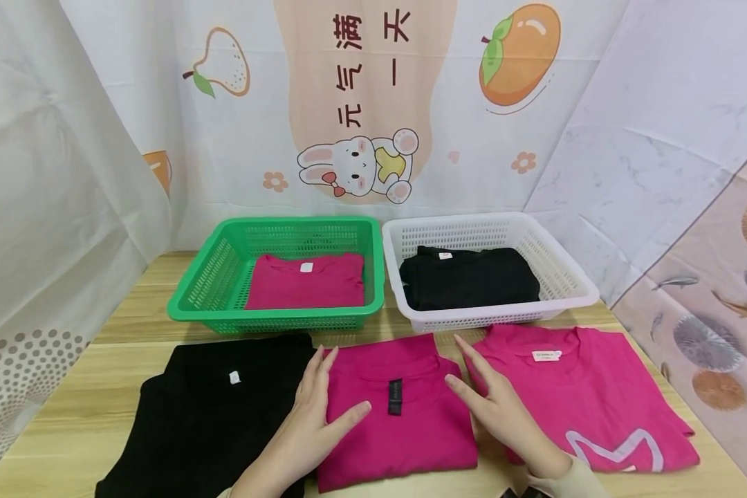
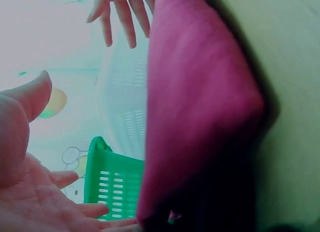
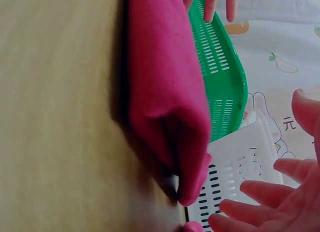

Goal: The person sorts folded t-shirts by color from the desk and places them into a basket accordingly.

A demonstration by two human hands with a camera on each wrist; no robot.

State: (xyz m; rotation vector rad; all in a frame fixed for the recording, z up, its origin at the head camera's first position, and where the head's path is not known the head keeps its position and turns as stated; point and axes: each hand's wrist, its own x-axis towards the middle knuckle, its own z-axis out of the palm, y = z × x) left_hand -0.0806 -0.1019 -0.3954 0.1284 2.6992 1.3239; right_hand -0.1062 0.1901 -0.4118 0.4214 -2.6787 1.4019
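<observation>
A folded magenta shirt (image 1: 404, 443) with a dark neck label lies on the table between my hands. My left hand (image 1: 311, 422) is at its left edge, fingers extended and thumb apart. On the opposite side, my right hand (image 1: 501, 408) is held with fingers spread, beside the shirt's right edge. Neither hand grips anything. In the left wrist view the shirt's side (image 2: 200, 91) stands next to my extended fingers. The right wrist view shows the folded layers (image 3: 165, 81) at the shirt's other side. Whether the fingertips touch the cloth is unclear.
To the left lies a black shirt (image 1: 205, 422); to the right, a pink shirt (image 1: 604, 387) with a pale print. Behind them stand a green basket (image 1: 274, 315) holding a folded pink shirt and a white basket (image 1: 504, 311) holding folded black clothing. A printed curtain (image 1: 224, 173) hangs behind.
</observation>
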